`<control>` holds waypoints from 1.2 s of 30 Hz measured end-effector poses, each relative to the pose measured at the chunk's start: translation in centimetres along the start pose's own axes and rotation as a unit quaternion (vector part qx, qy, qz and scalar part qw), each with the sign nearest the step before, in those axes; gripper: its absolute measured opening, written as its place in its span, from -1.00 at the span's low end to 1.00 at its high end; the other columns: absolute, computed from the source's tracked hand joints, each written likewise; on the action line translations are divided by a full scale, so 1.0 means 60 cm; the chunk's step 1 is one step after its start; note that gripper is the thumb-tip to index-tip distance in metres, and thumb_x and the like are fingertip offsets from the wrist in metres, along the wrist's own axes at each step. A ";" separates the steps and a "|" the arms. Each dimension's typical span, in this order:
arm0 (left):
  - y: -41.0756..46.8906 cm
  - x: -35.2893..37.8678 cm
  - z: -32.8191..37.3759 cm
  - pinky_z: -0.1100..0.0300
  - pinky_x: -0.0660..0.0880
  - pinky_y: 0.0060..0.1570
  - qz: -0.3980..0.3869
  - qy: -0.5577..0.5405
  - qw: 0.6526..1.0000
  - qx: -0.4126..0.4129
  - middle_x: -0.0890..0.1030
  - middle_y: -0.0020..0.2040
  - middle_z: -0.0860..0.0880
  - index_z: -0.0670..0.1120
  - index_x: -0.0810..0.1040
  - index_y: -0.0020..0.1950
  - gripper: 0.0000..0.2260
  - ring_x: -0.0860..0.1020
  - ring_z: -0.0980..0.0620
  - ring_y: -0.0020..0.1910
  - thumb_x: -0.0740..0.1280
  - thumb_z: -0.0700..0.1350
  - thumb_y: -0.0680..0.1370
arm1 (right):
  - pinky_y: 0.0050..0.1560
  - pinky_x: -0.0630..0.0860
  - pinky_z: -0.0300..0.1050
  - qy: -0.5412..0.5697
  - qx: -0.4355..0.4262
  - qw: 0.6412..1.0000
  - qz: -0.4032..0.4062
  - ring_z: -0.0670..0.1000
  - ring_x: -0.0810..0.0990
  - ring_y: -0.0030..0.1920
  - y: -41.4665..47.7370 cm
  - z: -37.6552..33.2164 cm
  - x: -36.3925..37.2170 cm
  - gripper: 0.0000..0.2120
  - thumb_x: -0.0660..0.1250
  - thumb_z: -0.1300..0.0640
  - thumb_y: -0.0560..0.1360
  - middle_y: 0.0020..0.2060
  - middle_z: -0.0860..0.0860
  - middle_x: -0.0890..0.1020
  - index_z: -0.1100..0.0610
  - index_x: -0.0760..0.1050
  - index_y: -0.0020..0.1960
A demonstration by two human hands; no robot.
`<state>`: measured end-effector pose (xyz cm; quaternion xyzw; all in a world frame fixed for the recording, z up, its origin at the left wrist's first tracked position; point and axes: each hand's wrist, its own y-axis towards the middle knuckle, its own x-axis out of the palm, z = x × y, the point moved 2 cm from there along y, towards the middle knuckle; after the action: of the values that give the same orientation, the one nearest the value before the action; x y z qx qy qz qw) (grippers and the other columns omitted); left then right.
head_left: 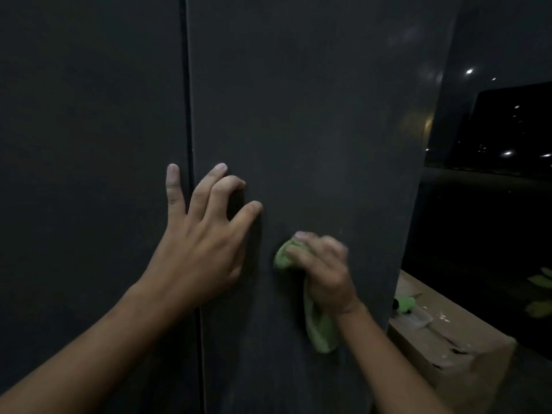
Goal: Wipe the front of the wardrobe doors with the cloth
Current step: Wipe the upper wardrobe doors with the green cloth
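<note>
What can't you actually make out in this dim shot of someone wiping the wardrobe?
Head view only:
- Right hand and green cloth: motion-blurred, so contact with the right door is unclear.
- Door tops and bottoms: cut off by the frame.
- Green item on the ledge: partly hidden behind the door edge.

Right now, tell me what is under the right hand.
The right hand is closed on a green cloth, bunched against the right door. One end pokes out past the fingers; the other hangs below the wrist. The cloth's middle and the door behind it are covered.

Head view, close against wardrobe doors (298, 115)
</note>
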<state>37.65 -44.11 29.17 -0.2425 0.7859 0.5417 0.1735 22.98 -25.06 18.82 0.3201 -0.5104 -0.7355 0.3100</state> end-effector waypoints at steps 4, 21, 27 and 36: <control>0.009 0.007 0.013 -0.42 -0.19 0.43 -0.009 -0.005 1.000 0.017 0.35 0.37 -0.28 -0.07 0.53 0.30 -0.44 0.17 -0.29 0.51 0.47 -0.08 0.29 | 0.30 0.31 -0.22 -0.020 0.291 0.951 0.104 0.11 0.47 0.28 0.044 0.105 -0.027 -0.45 0.24 0.53 0.40 0.30 0.10 0.55 0.14 0.53 0.30; 0.096 0.059 0.099 -0.41 -0.09 0.45 0.000 -0.031 0.997 0.073 0.38 0.42 -0.24 -0.08 0.49 0.35 -0.46 0.19 -0.26 0.53 0.23 0.00 0.37 | 0.06 0.49 0.09 -0.015 0.026 0.999 0.014 0.13 0.59 0.07 -0.007 0.068 -0.015 -0.78 0.30 0.18 0.61 0.28 0.04 0.58 0.04 0.57 0.23; 0.139 0.073 0.131 -0.46 -0.14 0.41 0.014 0.002 0.996 0.093 0.32 0.50 -0.23 -0.08 0.44 0.44 -0.36 0.18 -0.23 0.55 0.33 -0.02 0.35 | 0.24 0.36 -0.03 -0.043 0.172 0.979 0.104 0.11 0.51 0.23 0.109 0.236 -0.060 -0.54 0.27 0.48 0.43 0.30 0.06 0.55 0.16 0.57 0.25; 0.198 0.087 0.188 -0.49 -0.14 0.39 0.001 -0.006 0.997 0.071 0.33 0.47 -0.26 -0.04 0.48 0.39 -0.32 0.17 -0.26 0.55 0.46 0.00 0.26 | 0.41 0.20 -0.40 0.016 0.352 0.921 0.167 -0.05 0.34 0.41 0.132 0.368 -0.097 -0.60 0.13 0.28 0.63 0.37 -0.04 0.38 0.20 0.36 0.46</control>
<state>26.75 -31.03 31.49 -0.2256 0.8215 0.4863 0.1941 10.12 -10.60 33.27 0.3307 -0.7770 -0.4410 0.3039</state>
